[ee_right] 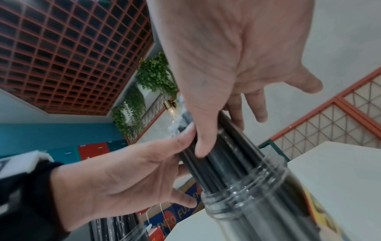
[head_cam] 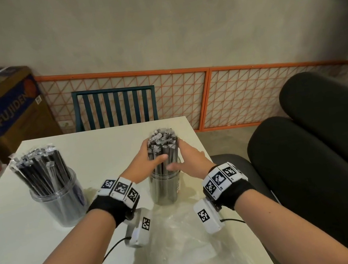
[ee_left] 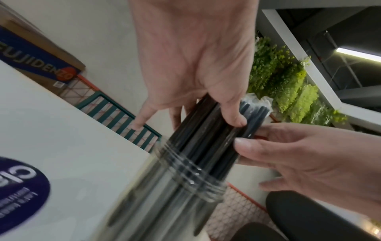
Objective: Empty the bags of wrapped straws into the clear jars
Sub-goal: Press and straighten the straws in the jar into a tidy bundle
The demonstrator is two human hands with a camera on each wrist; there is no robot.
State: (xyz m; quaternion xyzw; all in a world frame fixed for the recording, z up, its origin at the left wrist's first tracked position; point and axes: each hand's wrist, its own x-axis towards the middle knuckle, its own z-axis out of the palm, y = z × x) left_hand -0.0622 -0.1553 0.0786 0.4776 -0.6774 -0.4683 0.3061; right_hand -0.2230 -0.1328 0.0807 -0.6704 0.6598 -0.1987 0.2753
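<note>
A bundle of black wrapped straws (head_cam: 162, 150) is seen held upright in the second clear jar (head_cam: 166, 189), which stands near the right edge of the white table (head_cam: 14, 237), approx. midway along it. The bundle is clasped from both sides: the left hand (head_cam: 145, 162) is wrapped round it w/ the thumb laid across the front, and the right hand (head_cam: 189, 156) is pressed to the opposite side, thumb on the straws; in the right wrist view the other fingers of that hand are seen spread, so its grip looks lighter. In the wrist views the straws' lower ends are shown already inside the jar's threaded neck, the tops standing well above the rim. The first jar (head_cam: 60, 207), toward the left edge, is already filled w/ straws (head_cam: 40, 169) that fan out loosely. A crumpled sheet of clear plastic (head_cam: 186, 244), prob. an emptied bag, is laid at the near edge between the forearms. Judged from this, the task is close to done: both jars are loaded, and what seems left is for the bundle to be let go and settled. No unopened bag is seen on the table, though the near corners are partly hidden by the arms.
</note>
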